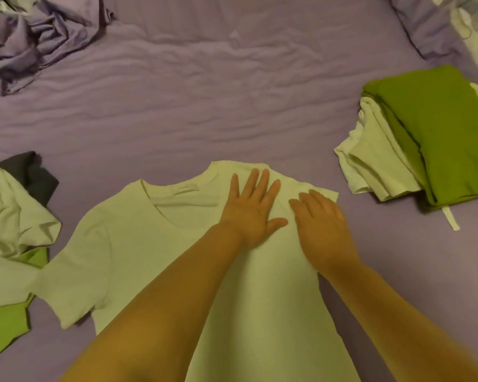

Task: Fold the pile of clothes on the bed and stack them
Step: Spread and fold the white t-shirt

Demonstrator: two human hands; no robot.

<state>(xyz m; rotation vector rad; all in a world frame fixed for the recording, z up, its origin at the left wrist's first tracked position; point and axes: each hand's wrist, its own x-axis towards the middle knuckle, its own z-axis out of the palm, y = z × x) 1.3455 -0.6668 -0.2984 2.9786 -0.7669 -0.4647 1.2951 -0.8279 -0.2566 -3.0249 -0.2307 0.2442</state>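
It was a home bedroom: a bed point(204, 92) under a wrinkled purple sheet filled the view, with a crumpled purple blanket point(36, 34) at one corner, a pillow point(436, 26) at another, and loose and folded clothes point(414, 139) on it.

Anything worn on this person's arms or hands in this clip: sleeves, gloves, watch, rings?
Nothing visible. Both forearms are bare up to the frame's edge, with no sleeves or gloves. The left hand and right hand show no watch, bracelet or ring.

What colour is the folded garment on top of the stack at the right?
Green, seen in the head view.
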